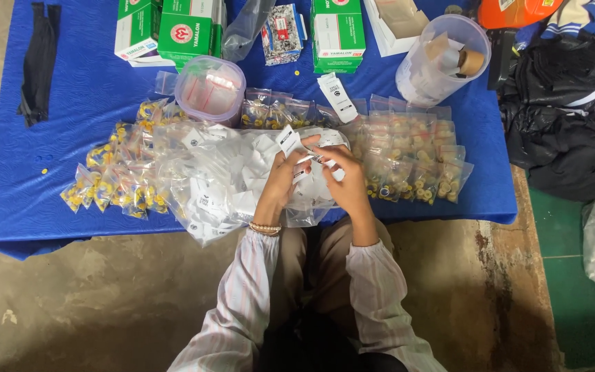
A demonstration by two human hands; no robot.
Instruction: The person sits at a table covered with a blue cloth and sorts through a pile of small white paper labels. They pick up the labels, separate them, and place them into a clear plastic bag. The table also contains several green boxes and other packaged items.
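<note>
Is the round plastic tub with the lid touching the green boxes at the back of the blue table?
Apart. The head view shows a strip of blue table between the lidded tub and the green boxes behind it.

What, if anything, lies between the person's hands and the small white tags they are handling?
Nothing visible does. The left hand and the right hand are both already on the small white tags, held just above the clear bag of tags on the blue table. The bagged yellow parts lie off to the side.
</note>
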